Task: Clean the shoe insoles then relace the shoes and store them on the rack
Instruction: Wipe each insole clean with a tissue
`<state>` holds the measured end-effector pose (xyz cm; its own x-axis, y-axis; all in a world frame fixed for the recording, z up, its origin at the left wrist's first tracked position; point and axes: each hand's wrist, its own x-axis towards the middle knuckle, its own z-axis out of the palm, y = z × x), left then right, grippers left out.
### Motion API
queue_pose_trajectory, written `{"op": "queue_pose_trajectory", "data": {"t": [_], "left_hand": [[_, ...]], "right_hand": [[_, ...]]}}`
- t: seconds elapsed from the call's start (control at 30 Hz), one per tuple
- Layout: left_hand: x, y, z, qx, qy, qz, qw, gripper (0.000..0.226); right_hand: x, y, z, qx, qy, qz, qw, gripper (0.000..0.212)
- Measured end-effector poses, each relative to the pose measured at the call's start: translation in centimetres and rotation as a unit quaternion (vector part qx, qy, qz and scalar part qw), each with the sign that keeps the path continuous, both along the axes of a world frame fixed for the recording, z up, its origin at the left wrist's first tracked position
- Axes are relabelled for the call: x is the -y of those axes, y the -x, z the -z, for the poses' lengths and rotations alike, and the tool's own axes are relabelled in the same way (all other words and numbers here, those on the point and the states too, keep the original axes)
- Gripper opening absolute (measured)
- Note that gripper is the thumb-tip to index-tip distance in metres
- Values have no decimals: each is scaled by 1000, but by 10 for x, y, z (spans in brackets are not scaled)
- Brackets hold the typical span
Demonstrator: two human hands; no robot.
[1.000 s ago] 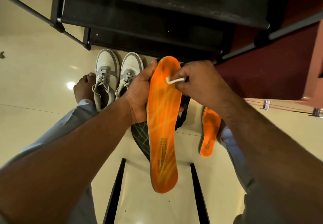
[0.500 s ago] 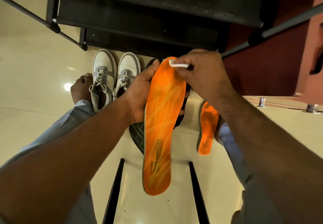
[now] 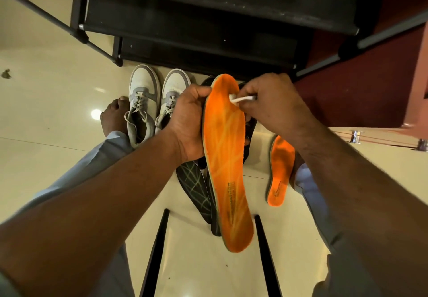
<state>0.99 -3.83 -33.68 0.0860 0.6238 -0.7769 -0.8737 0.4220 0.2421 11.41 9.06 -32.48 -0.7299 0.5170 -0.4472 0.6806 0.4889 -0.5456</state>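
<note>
Cream tile floor [image 3: 46, 92] fills the left of my view, glossy, with a small dark scrap [image 3: 5, 73] lying on it near the edge; a bare foot [image 3: 114, 116] rests beside a pair of white and grey sneakers [image 3: 157, 102], laced, side by side, toes toward the black shoe rack [image 3: 196, 25] that runs across the top. I see my left hand [image 3: 187, 122] curled round the near edge of the big orange insole [image 3: 225, 157], thumb over its front face near the toe and fingers behind, holding it up off the floor with the heel end hanging toward me; below and behind it lies a dark insole with pale criss-cross lines [image 3: 194, 187] on the tiles, partly covered; something black sits behind the raised insole as well, though I cannot tell what. My right hand [image 3: 273, 106] pinches a small white wipe [image 3: 240, 99] between thumb and curled fingers, its tip touching the orange surface near the toe end; further right a second orange insole [image 3: 279, 171] lies flat on the floor beside my pale blue trouser leg [image 3: 308, 180], apart from the one I hold.
</note>
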Motion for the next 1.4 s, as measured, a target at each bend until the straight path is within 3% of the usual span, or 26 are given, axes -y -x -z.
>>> {"op": "queue_pose_trajectory", "data": {"t": [0.23, 0.37, 0.53, 0.67, 0.87, 0.97, 1.03, 1.13, 1.2, 1.3, 1.4], "left_hand": [[-1, -4, 3, -29, -11, -15, 999, 74], [-2, -4, 6, -31, -26, -36, 999, 65], [-2, -2, 4, -27, -52, -70, 996, 56], [-3, -2, 6, -34, -49, -66, 996, 55], [-2, -1, 7, -35, -58, -50, 996, 60], [-2, -2, 7, -48, -72, -48, 995, 62], [-3, -4, 7, -53, -70, -50, 995, 62], [-3, -8, 6, -63, -63, -45, 995, 62], [-4, -12, 5, -80, -59, -19, 995, 62], [-6, -14, 4, -93, -52, -21, 994, 59], [-6, -10, 7, -92, -39, -38, 994, 54]], "right_hand": [[23, 9, -11, -74, 21, -77, 994, 17], [7, 3, 2, -10, -35, -35, 999, 17], [30, 9, -12, -123, 35, -78, 989, 18], [12, 4, -1, -44, -32, -50, 997, 19], [30, 8, -13, -112, 15, -115, 987, 18], [18, 4, -3, -47, -24, -39, 998, 19], [18, 2, 1, -54, -12, 44, 997, 16], [28, 7, -2, -126, 135, 212, 960, 9], [27, 10, -3, -168, 178, 282, 928, 9], [22, 7, 3, -130, 108, 224, 960, 8], [21, 3, 9, -47, 122, 194, 972, 8]]}}
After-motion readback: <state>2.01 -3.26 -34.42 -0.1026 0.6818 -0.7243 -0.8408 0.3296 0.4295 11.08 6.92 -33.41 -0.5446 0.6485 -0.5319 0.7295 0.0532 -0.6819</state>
